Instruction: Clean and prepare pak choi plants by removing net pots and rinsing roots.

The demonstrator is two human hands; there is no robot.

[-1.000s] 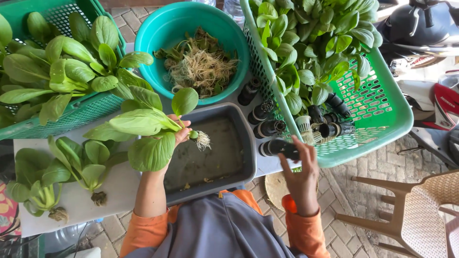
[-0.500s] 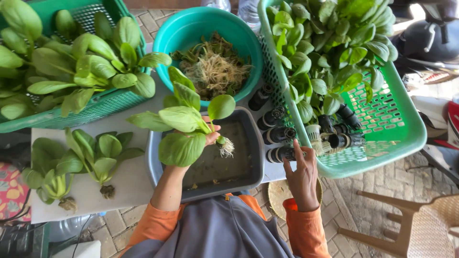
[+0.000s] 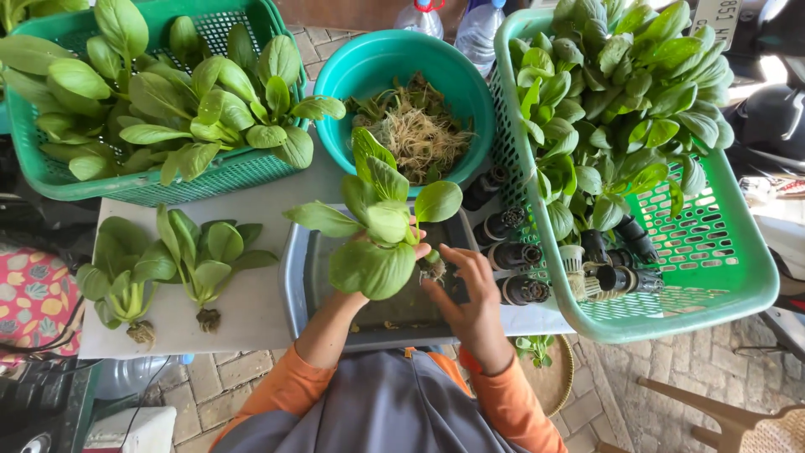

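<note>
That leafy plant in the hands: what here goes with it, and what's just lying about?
In use: bok choy plant, left hand, right hand, grey tub, teal bowl of roots.
Lying about: water bottles, wicker chair, patterned cloth.

I count two green slatted plastic baskets (image 3: 251,168) full of leafy greens, one round teal plastic bowl (image 3: 335,84) of roots, one grey rectangular tub (image 3: 293,285), two loose leafy plants (image 3: 201,256) on the worktop (image 3: 251,310), two clear bottles (image 3: 419,17).
</note>
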